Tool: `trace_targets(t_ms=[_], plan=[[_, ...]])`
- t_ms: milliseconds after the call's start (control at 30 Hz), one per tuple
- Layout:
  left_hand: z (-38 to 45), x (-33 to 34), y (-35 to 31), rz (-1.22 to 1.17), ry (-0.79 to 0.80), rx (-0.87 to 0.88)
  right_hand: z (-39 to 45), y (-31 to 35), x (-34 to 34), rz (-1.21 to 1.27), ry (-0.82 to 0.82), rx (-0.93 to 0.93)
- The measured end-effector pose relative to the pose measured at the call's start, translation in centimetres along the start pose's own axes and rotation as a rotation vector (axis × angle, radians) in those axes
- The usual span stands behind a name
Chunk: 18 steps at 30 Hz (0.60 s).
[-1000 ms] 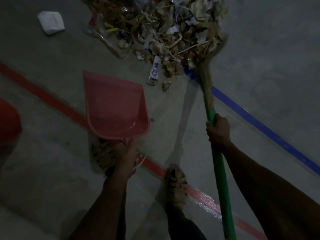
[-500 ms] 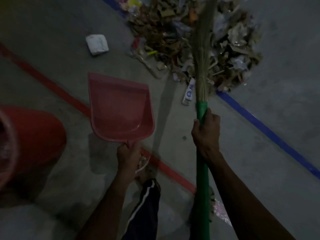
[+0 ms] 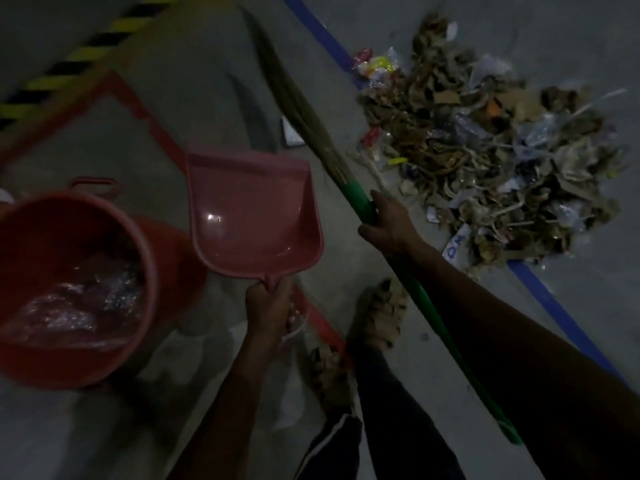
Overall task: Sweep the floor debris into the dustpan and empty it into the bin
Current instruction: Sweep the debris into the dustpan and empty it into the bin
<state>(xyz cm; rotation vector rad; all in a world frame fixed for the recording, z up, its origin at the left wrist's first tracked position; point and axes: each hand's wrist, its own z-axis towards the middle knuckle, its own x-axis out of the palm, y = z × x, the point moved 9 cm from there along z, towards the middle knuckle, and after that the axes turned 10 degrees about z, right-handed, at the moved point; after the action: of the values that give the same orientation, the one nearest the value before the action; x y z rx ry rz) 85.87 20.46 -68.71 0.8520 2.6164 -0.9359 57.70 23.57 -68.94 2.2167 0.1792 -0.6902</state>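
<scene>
From the head camera, looking down in dim light, the red bin (image 3: 72, 289) stands on the grey floor (image 3: 194, 81) at the lower left, and everything else is placed against it. Inside the bin lies crumpled clear plastic (image 3: 79, 303).

Just to the right of the bin, the pink dustpan (image 3: 252, 216) is held above the floor, its open mouth pointing away from the person and its pan empty. The left hand (image 3: 272, 306) grasps the dustpan's short handle from below, fingers wrapped round it.

Further right of the bin, beyond the dustpan, the right hand (image 3: 391, 225) clenches the green handle of the broom (image 3: 349, 192). The broom runs diagonally, its straw bristles pointing up and to the left and blurred; whether they touch the floor cannot be told.

Well to the right of the bin, on the far side of the broom, lies the debris pile (image 3: 485, 147): dry leaves, paper scraps, wrappers and bits of plastic heaped on the floor, apart from the dustpan. A blue floor line (image 3: 554, 306) runs under the pile. A red floor line (image 3: 156, 133) passes behind the bin and under the dustpan, and a yellow-and-black striped marking (image 3: 86, 53) lies beyond the bin at the upper left.

Below the dustpan, between the two arms, the person's sandalled feet (image 3: 381, 313) stand on the floor.
</scene>
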Motion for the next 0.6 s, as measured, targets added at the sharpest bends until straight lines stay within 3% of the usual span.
trace_targets(t_ms=[100, 233, 400, 500, 600], plan=[[-0.1, -0.4, -1.3, -0.039, -0.006, -0.054, 3.2, -0.1, 1.0, -0.042, 0.123, 0.070], [-0.7, -1.0, -3.8, -0.051, -0.041, -0.112, 5.1, -1.6, -0.6, -0.027, 0.169, 0.250], [-2.9, -0.8, -9.9, -0.057, -0.014, -0.147, 3.0, -1.8, -7.4, 0.154, 0.053, 0.417], [-2.8, -0.2, -14.4, -0.055, 0.027, -0.076, 0.7, -1.9, -11.0, 0.362, -0.050, 0.557], [-2.9, -0.3, -19.1, -0.029, 0.050, -0.013, -1.7, 0.2, -14.1, 0.457, -0.120, 0.561]])
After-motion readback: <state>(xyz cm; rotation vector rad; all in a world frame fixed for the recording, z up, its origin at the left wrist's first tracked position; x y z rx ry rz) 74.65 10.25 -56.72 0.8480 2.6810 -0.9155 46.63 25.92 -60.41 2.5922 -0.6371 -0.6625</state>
